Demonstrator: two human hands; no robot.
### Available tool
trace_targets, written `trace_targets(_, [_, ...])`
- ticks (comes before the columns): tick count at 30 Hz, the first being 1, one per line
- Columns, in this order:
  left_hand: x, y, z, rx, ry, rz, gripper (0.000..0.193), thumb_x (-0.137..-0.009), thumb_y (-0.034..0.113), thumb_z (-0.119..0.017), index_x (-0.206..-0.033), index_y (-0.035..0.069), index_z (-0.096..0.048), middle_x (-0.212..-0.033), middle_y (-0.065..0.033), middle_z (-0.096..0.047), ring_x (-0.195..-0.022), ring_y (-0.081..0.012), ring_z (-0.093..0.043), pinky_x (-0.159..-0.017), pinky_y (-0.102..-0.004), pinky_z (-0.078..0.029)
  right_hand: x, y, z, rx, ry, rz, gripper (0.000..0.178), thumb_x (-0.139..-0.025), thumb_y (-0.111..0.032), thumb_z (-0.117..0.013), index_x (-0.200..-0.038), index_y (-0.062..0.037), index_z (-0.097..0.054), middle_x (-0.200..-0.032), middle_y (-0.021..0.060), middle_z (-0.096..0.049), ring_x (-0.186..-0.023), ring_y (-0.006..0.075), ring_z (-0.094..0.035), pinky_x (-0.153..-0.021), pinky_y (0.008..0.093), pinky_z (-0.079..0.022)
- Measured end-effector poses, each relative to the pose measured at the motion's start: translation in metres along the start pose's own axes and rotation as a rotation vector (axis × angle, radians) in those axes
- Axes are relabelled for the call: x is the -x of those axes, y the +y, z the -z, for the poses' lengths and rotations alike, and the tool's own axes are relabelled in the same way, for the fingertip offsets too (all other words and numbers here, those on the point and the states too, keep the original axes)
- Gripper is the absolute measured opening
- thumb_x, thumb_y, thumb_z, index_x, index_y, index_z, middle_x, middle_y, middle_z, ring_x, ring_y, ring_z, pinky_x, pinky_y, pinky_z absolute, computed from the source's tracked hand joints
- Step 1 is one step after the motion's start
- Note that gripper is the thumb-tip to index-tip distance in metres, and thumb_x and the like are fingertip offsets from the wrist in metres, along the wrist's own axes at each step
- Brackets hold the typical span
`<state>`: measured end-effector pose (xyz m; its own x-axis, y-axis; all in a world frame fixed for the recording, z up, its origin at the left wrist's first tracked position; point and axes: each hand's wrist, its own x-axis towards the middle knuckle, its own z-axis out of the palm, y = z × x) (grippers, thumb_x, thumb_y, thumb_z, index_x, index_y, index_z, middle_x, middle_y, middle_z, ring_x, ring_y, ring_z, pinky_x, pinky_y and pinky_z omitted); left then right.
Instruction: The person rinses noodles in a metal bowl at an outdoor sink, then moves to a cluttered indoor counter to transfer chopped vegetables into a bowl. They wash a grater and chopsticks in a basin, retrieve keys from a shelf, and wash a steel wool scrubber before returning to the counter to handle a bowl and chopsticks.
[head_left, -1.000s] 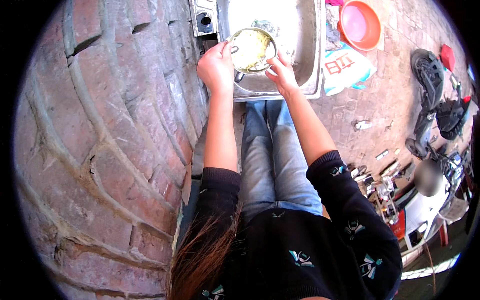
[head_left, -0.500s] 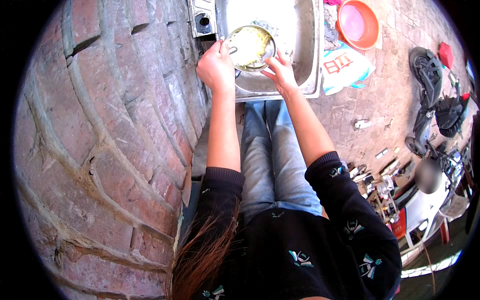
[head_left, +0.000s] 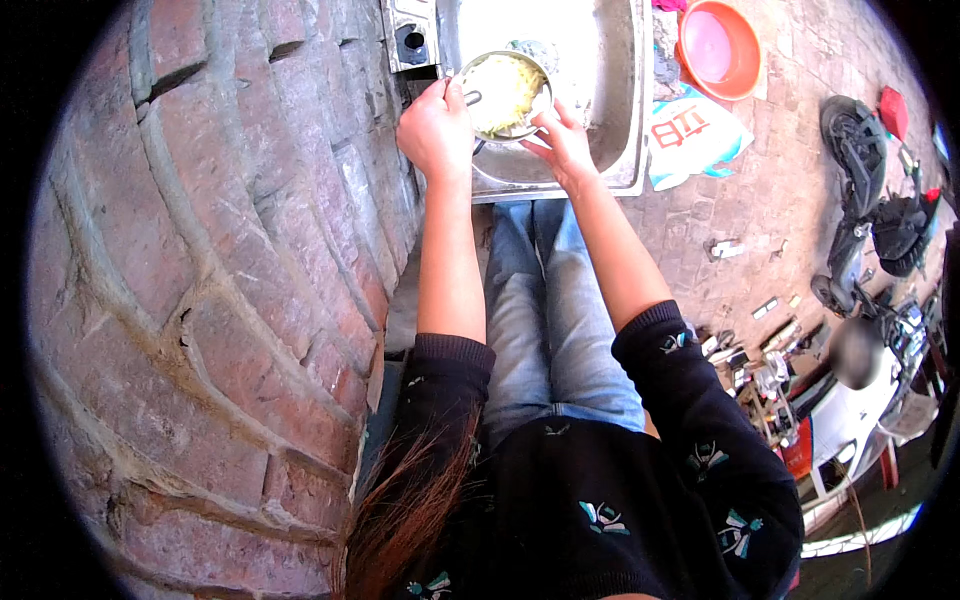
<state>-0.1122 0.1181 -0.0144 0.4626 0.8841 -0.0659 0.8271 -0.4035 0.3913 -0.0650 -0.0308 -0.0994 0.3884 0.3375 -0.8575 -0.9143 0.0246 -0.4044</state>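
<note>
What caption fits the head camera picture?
Both hands, left and right, hold a metal bowl over a steel sink.

brick wall (head_left: 220, 300) blocks left | sink (head_left: 610, 120) basin open right of pot (head_left: 505, 95)

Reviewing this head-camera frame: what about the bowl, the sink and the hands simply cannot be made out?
- Metal bowl: the pale yellow contents are too small to identify.
- Left hand: fingertips hidden behind the bowl's rim.
- Right hand: palm faces away, so its contact is unclear.
- Sink: basin glare-washed, far end cut off by the top edge.
</note>
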Motion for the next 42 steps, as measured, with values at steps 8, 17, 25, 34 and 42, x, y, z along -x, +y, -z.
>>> trace_targets(8, [0.003, -0.016, -0.002, 0.086, -0.065, -0.118, 0.027, -0.086, 0.027, -0.053, -0.1, 0.009, -0.066, -0.084, -0.0159, -0.064, -0.076, -0.0315, -0.063, -0.068, -0.0384, -0.049, 0.015, -0.003, -0.003, 0.112, 0.079, 0.059, 0.08, -0.072, -0.005, -0.063, -0.14, -0.0017, -0.02, -0.108, 0.0093, -0.053, -0.094, 0.0171, -0.056, -0.069, 0.0324, -0.055])
trace_targets(17, [0.007, -0.024, -0.002, 0.281, -0.083, -0.105, 0.027, -0.086, 0.025, -0.057, -0.104, 0.005, -0.064, -0.085, -0.0184, -0.064, -0.076, -0.0297, -0.064, -0.067, -0.0343, -0.048, 0.011, -0.007, 0.002, 0.127, 0.084, 0.024, 0.079, -0.072, -0.006, -0.063, -0.139, 0.0001, -0.021, -0.112, 0.0148, -0.052, -0.094, 0.0204, -0.057, -0.068, 0.0341, -0.056])
trace_targets(25, [0.005, -0.017, 0.005, 0.281, -0.148, -0.044, 0.023, -0.083, 0.015, -0.056, -0.1, 0.002, -0.063, -0.088, -0.0177, -0.064, -0.081, -0.0313, -0.063, -0.072, -0.0357, -0.049, -0.001, -0.015, 0.0, 0.099, 0.029, 0.042, 0.074, -0.075, -0.005, -0.06, -0.138, -0.0004, -0.023, -0.108, 0.014, -0.053, -0.097, 0.0201, -0.055, -0.072, 0.0348, -0.056])
trace_targets(34, [0.007, -0.022, -0.003, 0.286, -0.102, -0.092, 0.028, -0.085, 0.023, -0.061, -0.104, 0.002, -0.063, -0.088, -0.0168, -0.066, -0.076, -0.0229, -0.065, -0.068, -0.0314, -0.048, -0.006, -0.018, -0.015, 0.082, -0.016, 0.061, 0.078, -0.073, -0.003, -0.059, -0.139, -0.0004, -0.019, -0.115, 0.0152, -0.05, -0.097, 0.0214, -0.056, -0.072, 0.0337, -0.055])
trace_targets(42, [0.007, -0.024, -0.005, 0.361, -0.109, -0.061, 0.024, -0.084, 0.017, -0.057, -0.102, 0.001, -0.063, -0.09, -0.0184, -0.064, -0.082, -0.0315, -0.063, -0.073, -0.0359, -0.049, -0.001, -0.021, -0.006, 0.196, -0.077, 0.109, 0.079, -0.072, -0.003, -0.058, -0.14, -0.0017, -0.019, -0.123, 0.0171, -0.044, -0.1, 0.0231, -0.055, -0.074, 0.0342, -0.055])
